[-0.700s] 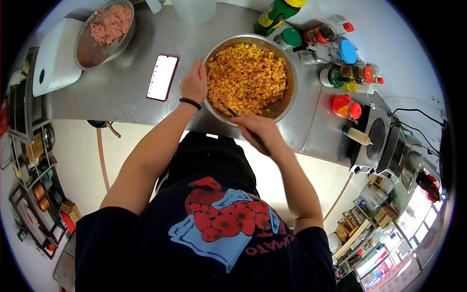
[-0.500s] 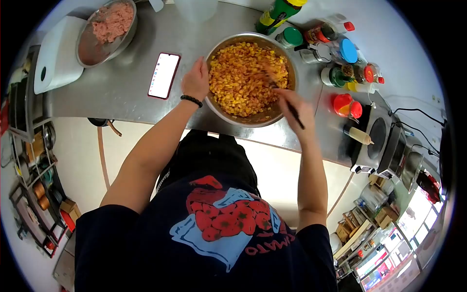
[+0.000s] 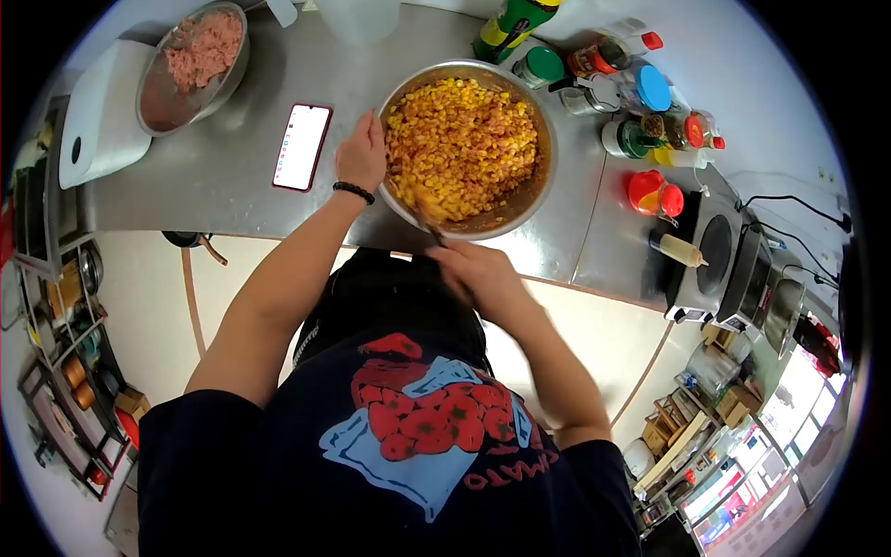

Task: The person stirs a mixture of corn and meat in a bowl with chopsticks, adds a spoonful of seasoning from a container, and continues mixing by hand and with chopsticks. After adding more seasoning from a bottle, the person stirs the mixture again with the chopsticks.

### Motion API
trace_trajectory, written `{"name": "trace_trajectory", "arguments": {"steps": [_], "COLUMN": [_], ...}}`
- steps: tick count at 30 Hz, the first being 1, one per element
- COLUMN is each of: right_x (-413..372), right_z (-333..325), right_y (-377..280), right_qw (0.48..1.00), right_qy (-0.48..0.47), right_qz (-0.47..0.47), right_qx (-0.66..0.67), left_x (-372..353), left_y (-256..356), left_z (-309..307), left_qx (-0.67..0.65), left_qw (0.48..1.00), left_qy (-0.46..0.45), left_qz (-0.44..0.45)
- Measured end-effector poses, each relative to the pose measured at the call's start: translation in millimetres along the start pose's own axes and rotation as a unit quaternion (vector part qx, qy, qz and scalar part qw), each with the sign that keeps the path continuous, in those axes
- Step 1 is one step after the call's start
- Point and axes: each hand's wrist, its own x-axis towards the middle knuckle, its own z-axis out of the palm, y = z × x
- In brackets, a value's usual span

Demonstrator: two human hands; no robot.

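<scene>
1. My right hand grips a blurred dark utensil around its handle, at seven o'clock in the corn mixture; earlier, four.
2. My left hand, fingers together, touches the steel bowl at nine.
3. Shirt reads "MATO".

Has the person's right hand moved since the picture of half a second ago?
Yes. Judged against the phone lying on the counter, the right hand has moved to the person's left and nearer to their body.

"MATO" — inverted (rest unclear) — on the dark shirt
</scene>
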Motion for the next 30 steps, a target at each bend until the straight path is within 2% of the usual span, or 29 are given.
{"name": "trace_trajectory", "arguments": {"steps": [2, 4, 6, 7, 9, 10, 11, 12, 14, 16, 17, 18, 21, 22, 23, 24, 25, 26, 28, 29, 30], "right_x": [-17.2, -21.7, -6.2, 3.3, 27.6, 39.1, 48.4, 56.1, 51.5, 36.0, 29.5, 21.9, 36.3, 52.1, 69.0, 93.0, 121.5, 147.1, 194.8, 214.5, 225.5], "right_z": [-44.0, -70.3, -85.6, -81.4, -62.3, -44.1, -35.4, -25.6, -11.5, -19.7, -34.8, -47.0, -82.6, -85.9, -87.6, -83.2, -75.2, -68.8, -71.3, -81.8, -94.7], "right_y": [11.3, 51.7, 63.4, 67.4, 74.5, 89.3, 78.3, 67.1, 58.1, 32.1, 20.7, 20.6, 10.3, 9.4, 8.9, 4.3, 1.4, 5.5, 21.8, 34.3, 50.7], "right_qw": [0.991, 0.965, 0.983, 0.983, 0.966, 0.965, 0.973, 0.980, 0.998, 0.999, 0.995, 0.995, 0.991, 0.975, 0.950, 0.940, 0.928, 0.935, 0.953, 0.963, 0.971], "right_qy": [-0.076, -0.095, 0.077, 0.075, 0.197, 0.242, 0.196, 0.168, 0.006, -0.044, -0.084, -0.090, -0.131, -0.218, -0.303, -0.332, -0.358, -0.344, -0.297, -0.267, -0.236], "right_qz": [0.114, 0.243, 0.162, 0.160, 0.156, 0.068, 0.120, 0.101, 0.054, 0.008, 0.019, 0.028, 0.022, -0.001, -0.023, -0.048, -0.072, -0.058, -0.037, -0.032, 0.033], "right_qx": [0.000, -0.041, -0.043, -0.042, -0.061, -0.073, -0.008, 0.021, 0.035, -0.006, -0.055, -0.035, -0.014, -0.043, -0.071, -0.069, -0.069, -0.065, -0.042, -0.025, 0.028], "left_x": [0.2, -0.3, 1.3, 1.1, 0.0, 0.2, -0.4, -0.7, -0.3, -2.0, -2.1, -0.5, 10.7, 24.7, 44.9, 64.3, 84.3, 96.6, 119.7, 139.7, 145.1], "left_y": [-1.2, 1.6, 5.3, 5.8, 5.8, 6.2, 6.4, 7.5, 9.4, 6.3, 3.5, 0.5, -4.0, -9.1, -13.2, -14.9, -6.6, 2.9, 22.0, 11.4, 15.6], "left_z": [-1.3, -6.2, -7.2, -6.9, -7.1, -6.9, -6.7, -7.1, -8.3, -4.1, -2.0, -1.7, -9.8, -10.5, -10.7, -7.9, -7.3, -7.5, -2.5, 8.1, 8.0], "left_qx": [-0.001, 0.000, -0.001, 0.005, 0.012, 0.007, 0.003, 0.003, -0.004, -0.028, -0.050, -0.051, -0.050, -0.049, -0.032, -0.014, -0.196, -0.193, -0.224, -0.190, -0.186], "left_qw": [1.000, 1.000, 0.999, 0.999, 0.999, 0.999, 0.999, 0.999, 0.998, 0.999, 0.998, 0.998, 0.994, 0.994, 0.988, 0.975, 0.934, 0.934, 0.904, 0.889, 0.888], "left_qy": [-0.011, -0.022, -0.028, -0.030, -0.032, -0.034, -0.037, -0.034, -0.043, -0.022, 0.001, 0.005, -0.073, -0.074, -0.147, -0.220, -0.274, -0.279, -0.349, -0.389, -0.399], "left_qz": [-0.005, -0.010, -0.016, -0.021, -0.026, -0.031, -0.036, -0.037, -0.051, -0.037, -0.024, -0.024, -0.060, -0.056, -0.033, -0.009, -0.118, -0.109, -0.102, -0.148, -0.137]}}
